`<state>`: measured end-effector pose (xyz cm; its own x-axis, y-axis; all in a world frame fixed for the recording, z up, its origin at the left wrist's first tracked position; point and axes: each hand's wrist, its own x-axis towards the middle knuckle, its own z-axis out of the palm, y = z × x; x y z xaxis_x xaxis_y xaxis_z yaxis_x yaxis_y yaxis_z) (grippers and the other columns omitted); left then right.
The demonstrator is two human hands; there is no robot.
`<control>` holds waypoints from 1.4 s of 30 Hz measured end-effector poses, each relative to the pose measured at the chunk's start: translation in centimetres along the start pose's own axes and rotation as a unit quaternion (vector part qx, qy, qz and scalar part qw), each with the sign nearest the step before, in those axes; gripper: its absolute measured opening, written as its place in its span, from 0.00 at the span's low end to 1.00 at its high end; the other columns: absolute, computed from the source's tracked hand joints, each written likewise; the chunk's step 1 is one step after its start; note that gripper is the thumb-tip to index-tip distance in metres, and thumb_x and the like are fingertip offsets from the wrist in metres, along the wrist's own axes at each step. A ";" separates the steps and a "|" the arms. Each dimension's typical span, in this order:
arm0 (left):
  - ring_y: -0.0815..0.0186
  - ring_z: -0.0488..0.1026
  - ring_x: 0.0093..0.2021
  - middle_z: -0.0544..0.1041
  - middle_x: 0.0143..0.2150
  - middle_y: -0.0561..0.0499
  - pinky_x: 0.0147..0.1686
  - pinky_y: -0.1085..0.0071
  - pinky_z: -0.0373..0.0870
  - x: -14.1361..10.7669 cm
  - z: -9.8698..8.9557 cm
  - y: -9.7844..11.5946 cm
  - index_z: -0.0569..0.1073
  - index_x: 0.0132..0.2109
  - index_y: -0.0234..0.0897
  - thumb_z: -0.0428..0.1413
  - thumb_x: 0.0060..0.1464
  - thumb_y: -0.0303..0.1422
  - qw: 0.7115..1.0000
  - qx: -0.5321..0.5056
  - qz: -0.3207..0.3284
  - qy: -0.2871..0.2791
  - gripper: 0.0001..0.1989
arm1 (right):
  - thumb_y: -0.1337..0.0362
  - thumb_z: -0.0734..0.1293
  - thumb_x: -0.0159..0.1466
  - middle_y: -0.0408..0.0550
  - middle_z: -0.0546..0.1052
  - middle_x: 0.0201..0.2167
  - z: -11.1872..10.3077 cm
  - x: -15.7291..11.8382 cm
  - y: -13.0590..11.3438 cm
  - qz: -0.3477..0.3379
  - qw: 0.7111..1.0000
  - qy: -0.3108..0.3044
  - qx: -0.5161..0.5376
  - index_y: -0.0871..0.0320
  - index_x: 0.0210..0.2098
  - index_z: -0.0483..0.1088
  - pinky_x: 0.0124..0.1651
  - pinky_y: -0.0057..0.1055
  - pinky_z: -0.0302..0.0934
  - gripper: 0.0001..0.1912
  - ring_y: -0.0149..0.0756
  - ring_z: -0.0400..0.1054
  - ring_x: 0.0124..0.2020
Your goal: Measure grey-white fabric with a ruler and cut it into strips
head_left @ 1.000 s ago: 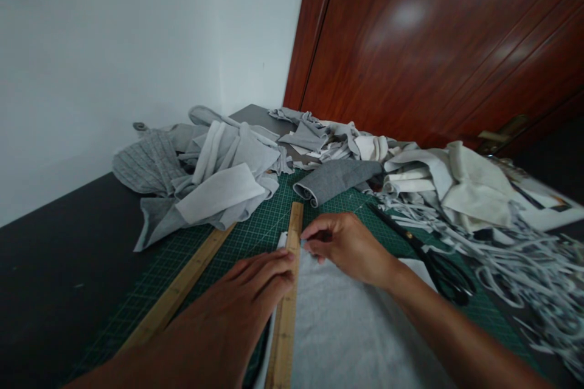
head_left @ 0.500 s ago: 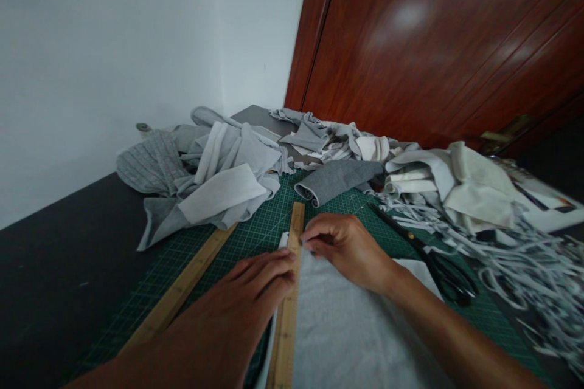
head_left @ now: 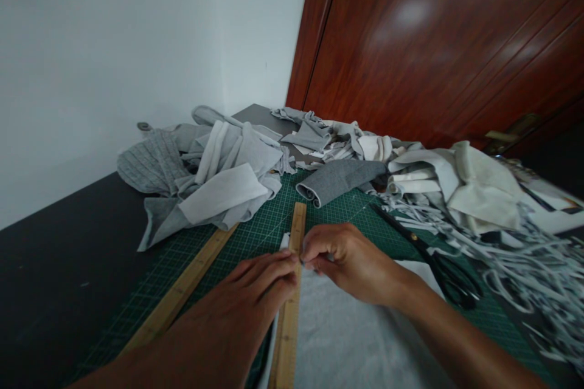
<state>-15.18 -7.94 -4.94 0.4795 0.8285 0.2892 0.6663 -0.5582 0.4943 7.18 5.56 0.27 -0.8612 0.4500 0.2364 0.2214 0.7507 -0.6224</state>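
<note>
A wooden ruler (head_left: 286, 340) lies lengthwise over light grey fabric (head_left: 347, 340) on a green cutting mat (head_left: 264, 219). My left hand (head_left: 255, 292) rests on it, fingers stretched out and pressing near its middle. Beside the ruler's right edge, my right hand (head_left: 340, 261) is closed in a pinch, its fingertips low over the fabric. Whatever sits in that pinch is too small and covered to name. A narrow strip of the fabric shows to the left of the ruler. Black-handled scissors (head_left: 449, 279) lie right of my right hand.
A second wooden ruler (head_left: 182, 285) lies at the left, partly under a pile of grey fabric (head_left: 228, 176). Rolled dark grey cloth (head_left: 340, 181) sits ahead. Pale cloth pieces (head_left: 483, 188) and a tangle of cut strips (head_left: 533, 267) spread rightward. A wooden door (head_left: 433, 42) stands behind.
My right hand has slid a short way toward me along the ruler's right edge, still pinched. The left hand and the ruler stay nearly where they were.
</note>
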 end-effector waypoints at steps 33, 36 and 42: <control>0.42 0.62 0.77 0.64 0.78 0.44 0.75 0.46 0.61 0.0 -1.2 0.6 0.60 0.74 0.49 0.64 0.56 0.50 1.000 -0.006 0.000 -0.026 0.44 | 0.81 0.68 0.65 0.45 0.80 0.32 -0.4 0.0 0.7 -0.015 0.999 0.042 -0.027 0.56 0.33 0.76 0.37 0.28 0.65 0.14 0.35 0.76 0.32; 0.42 0.62 0.77 0.64 0.78 0.45 0.75 0.47 0.60 0.0 -1.3 0.7 0.61 0.74 0.49 0.64 0.56 0.49 0.999 -0.019 -0.005 -0.028 0.43 | 0.82 0.67 0.65 0.46 0.80 0.32 0.0 0.0 0.4 -0.021 0.998 0.040 -0.033 0.57 0.32 0.75 0.37 0.28 0.65 0.14 0.35 0.75 0.32; 0.41 0.56 0.79 0.61 0.80 0.45 0.78 0.46 0.51 0.3 -1.3 0.8 0.61 0.75 0.48 0.68 0.51 0.43 0.996 -0.062 -0.036 -0.060 0.47 | 0.81 0.67 0.68 0.49 0.80 0.34 1.0 -0.9 -0.6 -0.028 0.998 0.041 -0.030 0.59 0.33 0.77 0.39 0.30 0.67 0.14 0.38 0.78 0.36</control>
<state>-15.25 -8.10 -3.40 0.5030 0.8507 0.1525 0.6292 -0.4814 0.6102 7.31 4.22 -0.32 -0.8337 0.4420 0.3311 0.2028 0.8027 -0.5608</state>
